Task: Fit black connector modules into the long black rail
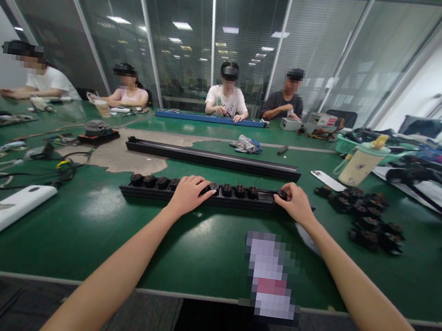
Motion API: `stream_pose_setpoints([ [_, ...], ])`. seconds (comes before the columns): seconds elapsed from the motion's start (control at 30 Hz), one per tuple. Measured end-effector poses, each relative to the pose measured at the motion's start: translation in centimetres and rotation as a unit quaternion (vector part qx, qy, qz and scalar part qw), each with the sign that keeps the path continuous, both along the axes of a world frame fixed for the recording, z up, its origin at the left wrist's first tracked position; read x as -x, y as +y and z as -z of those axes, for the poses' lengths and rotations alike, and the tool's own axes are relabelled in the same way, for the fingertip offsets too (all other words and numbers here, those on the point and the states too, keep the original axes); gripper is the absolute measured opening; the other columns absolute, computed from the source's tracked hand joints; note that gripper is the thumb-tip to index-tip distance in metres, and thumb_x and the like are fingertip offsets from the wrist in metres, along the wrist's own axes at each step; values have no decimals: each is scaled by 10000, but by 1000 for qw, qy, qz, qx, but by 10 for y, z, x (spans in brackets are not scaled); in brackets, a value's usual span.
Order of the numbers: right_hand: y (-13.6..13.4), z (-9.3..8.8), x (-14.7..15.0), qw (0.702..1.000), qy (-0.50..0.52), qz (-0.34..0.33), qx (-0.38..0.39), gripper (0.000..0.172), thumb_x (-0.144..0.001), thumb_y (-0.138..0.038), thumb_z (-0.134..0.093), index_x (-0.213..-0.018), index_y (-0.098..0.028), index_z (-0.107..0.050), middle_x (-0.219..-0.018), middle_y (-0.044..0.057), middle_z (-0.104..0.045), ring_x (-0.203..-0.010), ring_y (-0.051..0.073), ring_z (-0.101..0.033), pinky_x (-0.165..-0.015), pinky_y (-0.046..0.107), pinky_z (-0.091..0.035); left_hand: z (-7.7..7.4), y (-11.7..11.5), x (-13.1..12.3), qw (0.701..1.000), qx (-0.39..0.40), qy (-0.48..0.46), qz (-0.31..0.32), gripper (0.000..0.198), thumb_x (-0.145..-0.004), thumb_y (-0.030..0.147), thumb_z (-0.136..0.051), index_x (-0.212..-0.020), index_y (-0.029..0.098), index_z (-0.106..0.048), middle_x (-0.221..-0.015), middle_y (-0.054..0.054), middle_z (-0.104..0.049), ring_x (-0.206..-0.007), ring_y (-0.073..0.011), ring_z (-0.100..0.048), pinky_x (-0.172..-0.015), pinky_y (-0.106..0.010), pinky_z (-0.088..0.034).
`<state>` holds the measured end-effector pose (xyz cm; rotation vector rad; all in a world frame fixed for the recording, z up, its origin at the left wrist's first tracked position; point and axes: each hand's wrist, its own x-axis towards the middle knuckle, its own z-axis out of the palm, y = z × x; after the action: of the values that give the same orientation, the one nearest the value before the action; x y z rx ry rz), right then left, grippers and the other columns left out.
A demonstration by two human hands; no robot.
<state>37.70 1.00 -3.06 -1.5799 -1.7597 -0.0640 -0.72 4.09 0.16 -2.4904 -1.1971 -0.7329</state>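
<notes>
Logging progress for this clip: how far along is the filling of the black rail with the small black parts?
Done: the long black plastic rail holds a row of small black round parts from its left end rightward. In hand: the left hand rests on the row; the right hand presses one in at the right end. Left: a pile of loose black parts, and a second black rail.

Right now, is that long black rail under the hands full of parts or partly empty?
Partly empty: the black rail holds small black parts along its middle, its left end bare.

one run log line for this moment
left hand: resting on long black plastic rail | right hand: pressing small black socket module at rail end | spare modules: piled right
</notes>
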Motion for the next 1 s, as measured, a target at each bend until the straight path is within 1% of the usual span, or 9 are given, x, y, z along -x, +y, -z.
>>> stream_pose_setpoints([
  [0.3,-1,-2,1,1000,-6,1,2,268,-769,-449,-638,-877,-236,-515,-674,10,-524,-728,233,-512,-670,333,-370,-1,-1,-1,1000,1,-2,-3,445,-984,539,-402,-1117,226,-689,-1120,-85,-683,-1043,-245,-587,-908,-401,-402],
  [1.0,-6,-8,-1,1000,-11,1,4,240,-777,-431,-608,-864,-236,-498,-728,27,-542,-732,231,-493,-669,341,-363,-1,-3,-2,1000,0,1,-13,456,-985,542,-393,-1120,225,-693,-1110,-91,-685,-1042,-249,-584,-898,-401,-402],
])
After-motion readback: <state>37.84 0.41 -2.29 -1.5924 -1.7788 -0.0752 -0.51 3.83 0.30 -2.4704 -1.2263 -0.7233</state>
